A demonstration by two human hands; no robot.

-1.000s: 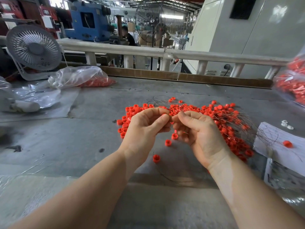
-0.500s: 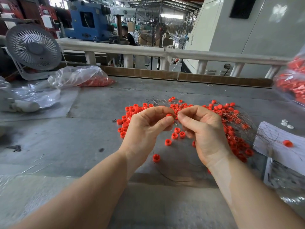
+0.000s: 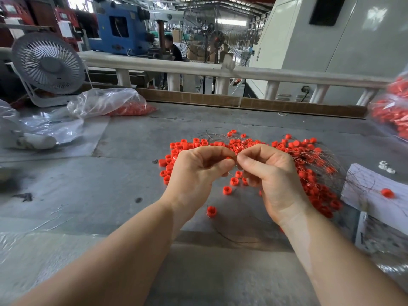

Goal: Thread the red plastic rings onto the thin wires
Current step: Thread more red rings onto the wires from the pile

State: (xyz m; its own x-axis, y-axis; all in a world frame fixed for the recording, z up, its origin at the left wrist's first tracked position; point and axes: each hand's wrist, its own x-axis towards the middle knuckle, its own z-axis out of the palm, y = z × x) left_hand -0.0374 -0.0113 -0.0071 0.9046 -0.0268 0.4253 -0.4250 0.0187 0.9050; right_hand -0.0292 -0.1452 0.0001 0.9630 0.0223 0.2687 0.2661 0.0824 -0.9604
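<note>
A single wide-angle view comes from a camera worn on the person's head, looking forward and down across a grey, scuffed worktable (image 3: 123, 195). Both bare forearms enter from the bottom edge and run up to the left hand (image 3: 196, 173) and right hand (image 3: 271, 175), which meet close under the lens at mid-frame, fingertips (image 3: 227, 163) touching. Just beyond and to the right of the fingertips lies a scatter of small red plastic rings (image 3: 293, 149). Farther off, past the fingers, the view reaches a pale railing (image 3: 287, 76) at the table's far edge and blurred factory machinery. Straight lines bow towards the frame edges.
</note>
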